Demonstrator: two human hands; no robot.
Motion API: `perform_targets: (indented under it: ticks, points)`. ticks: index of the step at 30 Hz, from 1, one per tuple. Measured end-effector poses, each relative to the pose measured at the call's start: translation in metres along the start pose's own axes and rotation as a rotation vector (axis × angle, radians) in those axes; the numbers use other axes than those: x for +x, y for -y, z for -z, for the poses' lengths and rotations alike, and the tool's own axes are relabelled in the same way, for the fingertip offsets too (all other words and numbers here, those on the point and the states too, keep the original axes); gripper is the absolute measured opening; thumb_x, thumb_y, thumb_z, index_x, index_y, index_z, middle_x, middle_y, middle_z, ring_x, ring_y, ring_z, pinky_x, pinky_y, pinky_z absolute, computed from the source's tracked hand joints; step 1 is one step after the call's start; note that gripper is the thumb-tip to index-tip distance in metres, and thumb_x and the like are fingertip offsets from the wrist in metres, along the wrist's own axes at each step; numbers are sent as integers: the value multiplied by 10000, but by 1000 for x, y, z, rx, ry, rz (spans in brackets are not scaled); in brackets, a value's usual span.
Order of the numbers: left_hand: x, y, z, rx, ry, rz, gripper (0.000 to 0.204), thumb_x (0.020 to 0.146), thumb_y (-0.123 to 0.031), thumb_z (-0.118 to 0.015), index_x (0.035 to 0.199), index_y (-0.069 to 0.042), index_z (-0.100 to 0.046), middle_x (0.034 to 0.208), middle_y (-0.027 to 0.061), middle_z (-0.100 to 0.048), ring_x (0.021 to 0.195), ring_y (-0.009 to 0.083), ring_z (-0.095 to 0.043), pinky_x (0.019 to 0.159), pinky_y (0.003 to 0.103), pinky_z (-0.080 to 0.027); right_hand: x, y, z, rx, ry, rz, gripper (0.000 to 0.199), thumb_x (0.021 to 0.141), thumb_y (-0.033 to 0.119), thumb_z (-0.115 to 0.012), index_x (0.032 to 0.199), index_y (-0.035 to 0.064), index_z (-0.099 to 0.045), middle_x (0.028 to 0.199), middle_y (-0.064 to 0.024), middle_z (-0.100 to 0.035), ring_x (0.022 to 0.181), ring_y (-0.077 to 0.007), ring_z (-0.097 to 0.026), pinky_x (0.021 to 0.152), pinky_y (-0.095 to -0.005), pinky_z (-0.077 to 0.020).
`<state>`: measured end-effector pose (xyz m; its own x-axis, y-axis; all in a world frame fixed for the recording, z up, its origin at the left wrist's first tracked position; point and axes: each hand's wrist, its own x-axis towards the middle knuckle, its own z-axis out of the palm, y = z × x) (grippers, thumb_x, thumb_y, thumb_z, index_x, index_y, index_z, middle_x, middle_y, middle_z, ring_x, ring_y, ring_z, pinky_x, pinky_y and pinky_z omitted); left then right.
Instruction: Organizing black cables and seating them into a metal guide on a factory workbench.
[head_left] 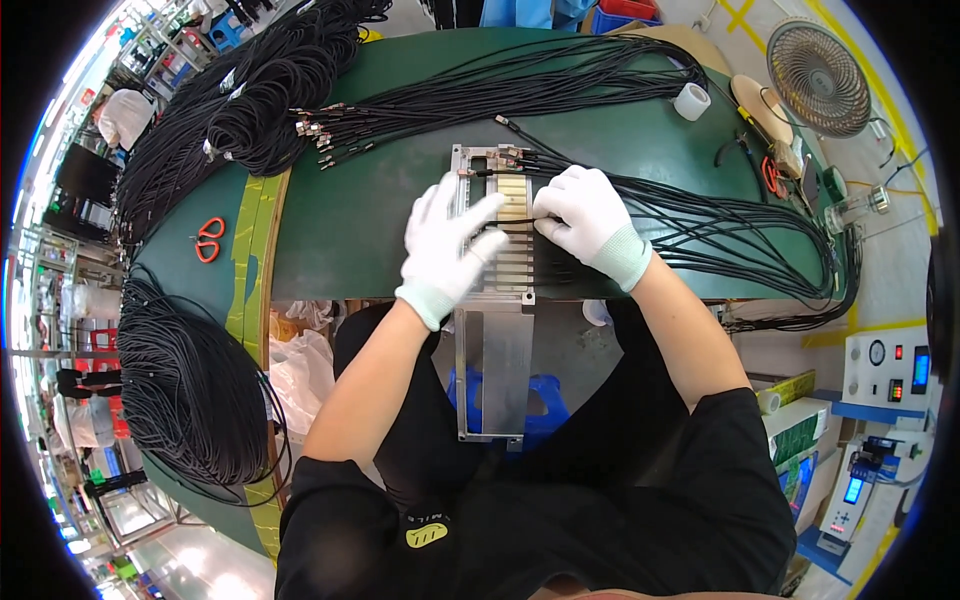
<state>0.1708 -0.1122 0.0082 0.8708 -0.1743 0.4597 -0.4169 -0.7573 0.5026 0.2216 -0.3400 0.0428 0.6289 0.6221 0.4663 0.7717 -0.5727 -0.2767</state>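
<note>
A metal fixture [516, 268] with a row of slots lies in front of me, partly past the table's near edge. My right hand [592, 218], in a white glove, pinches a black cable [520, 221] laid across the slots. On the fixture's left side is my left hand [445, 245], also gloved, with thumb and fingers apart around the cable's end, not closed on it. Cable ends with metal connectors [507, 158] sit at the fixture's far end. From there, several black cables [700, 215] run off to the right, passing partly behind my right hand.
Across the far side lies a bundle of cables [480, 95] with metal ends. Coiled cables [255, 120] are heaped at left, with another coil [190, 390] nearer. Red-handled scissors [209, 240], a white tape roll [691, 101], pliers [740, 150] and a fan [820, 78] stand around.
</note>
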Motion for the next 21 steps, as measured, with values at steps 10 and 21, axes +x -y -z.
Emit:
perform_targets:
  ticks: [10,21]
  points:
    - [10,-19,5,316,264,-76,367,894,-476,-597,1202,-311,-709,1421,179,-507,1346,448,-359,1165,573,-171,7,-38,-10,-334,-83,-266,164,748,240,-755,857,155,-668,854,-17,-631,924,-259,-590,787,-392,-454]
    - [16,14,0,-223,-270,109,167,865,-209,-703,913,-48,-707,1078,105,-680,1046,301,-597,925,407,-456,1,-27,9,28,-87,-112,153,743,147,-757,871,94,-692,843,-73,-663,866,-300,-602,809,-395,-482]
